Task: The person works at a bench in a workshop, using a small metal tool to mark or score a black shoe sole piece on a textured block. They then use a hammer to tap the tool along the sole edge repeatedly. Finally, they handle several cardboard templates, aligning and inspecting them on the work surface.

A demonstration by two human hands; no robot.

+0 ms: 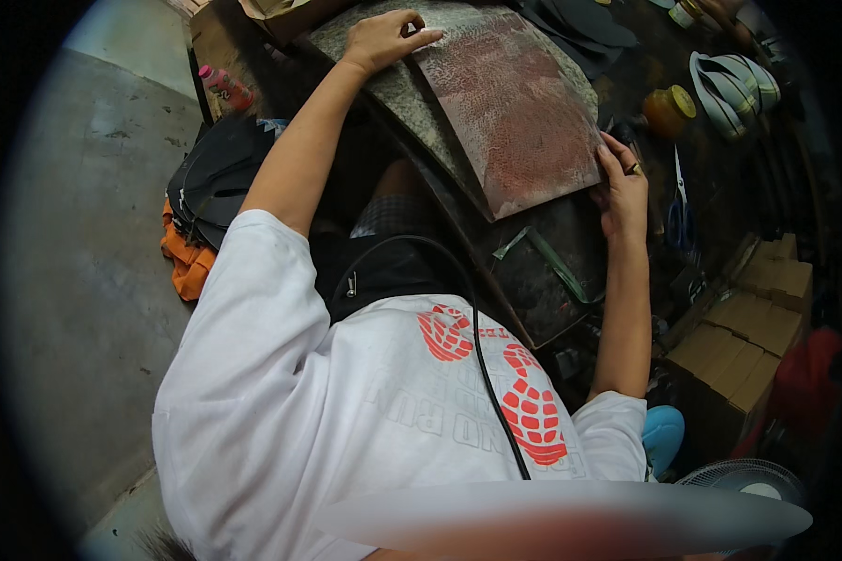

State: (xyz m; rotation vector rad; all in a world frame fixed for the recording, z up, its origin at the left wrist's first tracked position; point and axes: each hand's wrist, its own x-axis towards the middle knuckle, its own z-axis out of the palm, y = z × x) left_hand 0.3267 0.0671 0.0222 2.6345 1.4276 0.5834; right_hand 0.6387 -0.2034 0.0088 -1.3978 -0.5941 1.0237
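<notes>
A flat board [524, 112] with a worn, cracked reddish-brown surface lies tilted over a speckled grey stone slab [393, 103]. At its upper left corner is my left hand [381, 42], fingers curled and thumb against the corner; what lies under the fingers is partly hidden. My right hand [624, 187] grips the board's right edge, thumb on top and the other fingers partly out of sight. The board's near corner reaches past the slab, above the dark table [543, 271]. A green strip [554, 265] lies bent on the table below it.
Blue-handled scissors [681, 210], a jar with a yellow lid [669, 110] and white strapped pieces [732, 92] lie to the right. Dark sheet pieces [580, 33] lie beyond the slab. A pink-capped bottle [225, 86] stands left. Cardboard boxes [748, 323] sit lower right.
</notes>
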